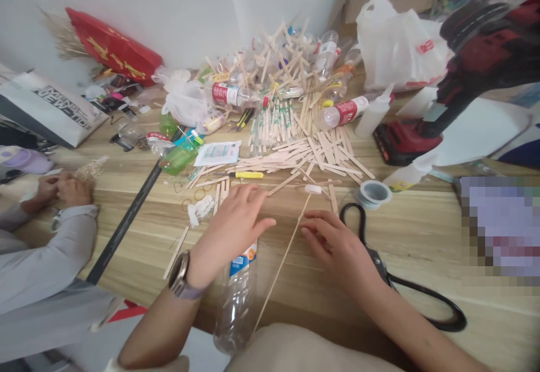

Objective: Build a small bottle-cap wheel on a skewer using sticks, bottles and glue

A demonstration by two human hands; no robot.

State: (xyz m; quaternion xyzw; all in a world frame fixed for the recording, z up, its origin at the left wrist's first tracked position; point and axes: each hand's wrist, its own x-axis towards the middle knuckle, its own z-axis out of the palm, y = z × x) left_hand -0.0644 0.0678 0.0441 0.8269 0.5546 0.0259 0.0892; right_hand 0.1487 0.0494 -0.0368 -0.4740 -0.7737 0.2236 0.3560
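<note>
Currently hovering left hand (236, 217), thumb spread from fingers, over a clear ribbed plastic bottle (237, 299) with a blue-and-orange label. Holding right hand (331, 237) loosely curled beside a thin wooden skewer (282, 260), slanting down from a small white cylinder (313, 189); cannot tell, through blur, whether gripping it. Farther right, can see large black-handled scissors (377, 260) on pale wood-grain table (430, 214).

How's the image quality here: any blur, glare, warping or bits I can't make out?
Head view: soft, fairly even light, with small highlights on the clear bottle; head view: slight softness on the left hand and right hand; head view: apparent wide-angle stretching toward the edges; head view: coarse pixel blocks hide detail in the patch at right.
</note>
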